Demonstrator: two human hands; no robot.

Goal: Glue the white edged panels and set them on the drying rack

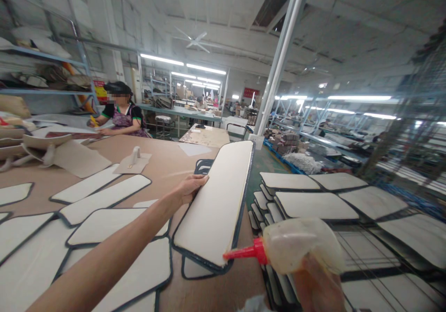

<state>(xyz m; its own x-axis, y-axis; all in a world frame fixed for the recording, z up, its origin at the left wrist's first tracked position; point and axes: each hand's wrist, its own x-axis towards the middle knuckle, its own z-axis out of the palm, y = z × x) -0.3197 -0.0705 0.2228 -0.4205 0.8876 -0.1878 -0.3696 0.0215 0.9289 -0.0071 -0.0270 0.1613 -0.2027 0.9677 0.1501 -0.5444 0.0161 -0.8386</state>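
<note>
My left hand grips the left long edge of a white panel with a dark rim, thumb on top. The panel is tilted and held over the table. In my right hand is a cloudy squeeze bottle with a red nozzle, lying on its side. Its nozzle tip touches or nearly touches the panel's lower right corner. A thin glossy line runs along the panel's right edge. Another dark-rimmed panel lies partly hidden beneath.
Several similar panels overlap on the brown table at left. Stacked panels fill a rack at right. A co-worker sits across the table, near a beige piece with a handle. A metal post rises beyond the table.
</note>
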